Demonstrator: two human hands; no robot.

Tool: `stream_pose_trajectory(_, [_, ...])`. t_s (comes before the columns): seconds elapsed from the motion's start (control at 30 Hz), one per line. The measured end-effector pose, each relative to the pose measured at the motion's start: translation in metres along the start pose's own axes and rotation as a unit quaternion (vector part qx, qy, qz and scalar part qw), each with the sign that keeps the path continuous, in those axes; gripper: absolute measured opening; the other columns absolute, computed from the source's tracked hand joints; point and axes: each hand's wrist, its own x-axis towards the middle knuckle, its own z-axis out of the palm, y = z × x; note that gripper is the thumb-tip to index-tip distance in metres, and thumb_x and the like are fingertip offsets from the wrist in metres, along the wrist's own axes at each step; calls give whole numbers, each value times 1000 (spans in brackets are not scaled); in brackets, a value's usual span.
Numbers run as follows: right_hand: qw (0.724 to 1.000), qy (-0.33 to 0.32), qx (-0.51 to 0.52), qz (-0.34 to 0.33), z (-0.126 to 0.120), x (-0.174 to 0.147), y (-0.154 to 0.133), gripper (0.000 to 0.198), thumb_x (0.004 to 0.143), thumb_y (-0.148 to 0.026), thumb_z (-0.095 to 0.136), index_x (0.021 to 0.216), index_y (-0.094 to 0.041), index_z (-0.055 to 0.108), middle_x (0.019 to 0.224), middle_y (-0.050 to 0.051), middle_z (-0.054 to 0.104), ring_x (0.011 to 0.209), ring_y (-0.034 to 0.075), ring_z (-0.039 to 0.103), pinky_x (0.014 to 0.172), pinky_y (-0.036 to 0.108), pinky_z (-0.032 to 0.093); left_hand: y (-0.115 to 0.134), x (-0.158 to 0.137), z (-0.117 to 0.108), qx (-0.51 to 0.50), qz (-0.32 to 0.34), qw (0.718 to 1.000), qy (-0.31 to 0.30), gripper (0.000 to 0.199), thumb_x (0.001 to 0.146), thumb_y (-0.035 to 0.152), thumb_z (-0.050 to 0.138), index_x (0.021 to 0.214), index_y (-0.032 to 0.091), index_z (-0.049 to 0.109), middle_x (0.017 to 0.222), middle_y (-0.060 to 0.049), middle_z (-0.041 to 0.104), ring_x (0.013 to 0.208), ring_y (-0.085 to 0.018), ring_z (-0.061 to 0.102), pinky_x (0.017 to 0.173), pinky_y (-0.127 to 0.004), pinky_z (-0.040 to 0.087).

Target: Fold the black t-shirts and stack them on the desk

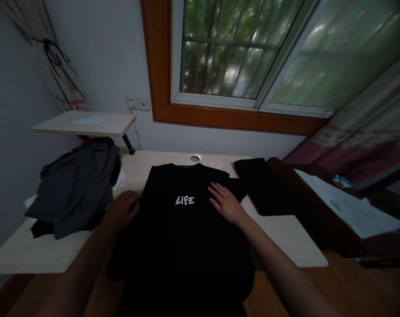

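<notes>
A black T-shirt (186, 233) with small white lettering on it lies spread over the pale desk, its neckline toward the window. Its lower part runs down past the desk's front edge toward me and blends with other dark cloth there. At the shirt's left edge, my left hand (122, 210) has its fingers curled in and closed on the fabric. My right hand (226, 203) rests flat on the upper right of the shirt, fingers stretched and spread, holding nothing. Just right of the shirt, a flat black folded item (266, 187) lies on the desk.
A heap of grey and dark clothes (77, 180) sits on the left under a raised shelf (84, 123). The pale desk (285, 237) has a cable hole at the back. To the right, a sheet of paper (348, 204) lies on a dark surface. A window stands behind.
</notes>
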Motion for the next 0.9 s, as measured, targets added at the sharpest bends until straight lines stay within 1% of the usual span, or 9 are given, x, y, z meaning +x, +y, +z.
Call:
stream_pose_trajectory(0.07, [1000,6,-8,5,1,-3,0,51,105,-41,44,152,-22,48,162,10,40,150,28,37,123,50,35,15,9,3,-8,1,1000,-3,35,100,26,43,128,21,62,125,-10,66,116,-23,63,106,-41,51])
stream_pose_trajectory(0.2, [1000,16,-14,11,2,-2,-5,50,105,-39,44,151,-20,50,161,10,42,149,28,39,123,50,35,48,42,19,10,-34,998,-55,44,102,32,39,139,18,58,153,-11,51,136,-25,54,117,-43,43])
stream_pose_trajectory(0.27, [1000,19,-11,13,1,-2,-6,50,105,-39,44,151,-21,51,160,10,43,149,28,39,122,50,35,59,61,34,20,-50,995,-84,48,101,35,41,142,13,56,157,-14,46,143,-27,47,119,-43,41])
stream_pose_trajectory(0.37, [1000,14,-7,18,-2,-1,-8,50,105,-38,44,150,-20,51,160,10,43,149,28,40,123,50,35,66,85,60,42,-82,992,-85,52,101,34,40,143,7,54,155,-19,48,147,-30,43,121,-45,37])
stream_pose_trajectory(0.47, [1000,8,-3,25,-5,-2,-10,50,105,-38,44,150,-19,51,160,11,44,149,27,39,123,49,34,62,94,81,64,-101,991,-57,54,100,33,41,142,2,54,153,-23,48,147,-35,41,122,-53,34])
stream_pose_trajectory(0.53, [1000,7,1,29,-5,-2,-11,50,105,-38,44,150,-19,51,159,11,44,149,27,39,123,50,34,55,94,88,65,-92,993,-32,52,100,32,40,142,4,55,154,-22,48,148,-35,40,122,-55,31])
stream_pose_trajectory(0.63, [999,9,8,34,-4,-2,-13,50,104,-37,44,151,-20,50,159,11,44,150,28,38,122,52,34,42,89,88,55,-67,996,-20,50,100,27,37,143,9,56,153,-17,51,147,-31,43,122,-53,33])
stream_pose_trajectory(0.73, [999,9,11,39,-3,-2,-19,50,104,-37,43,152,-20,49,160,10,43,151,28,36,122,52,33,29,85,84,56,-55,997,-24,51,99,26,36,144,11,55,153,-15,51,146,-29,43,122,-50,33])
stream_pose_trajectory(0.9, [999,10,28,33,-3,2,-51,50,104,-36,44,151,-21,50,160,9,43,152,28,34,124,52,29,16,80,79,66,-67,995,-23,51,98,29,38,142,10,56,153,-16,52,144,-29,46,122,-50,32])
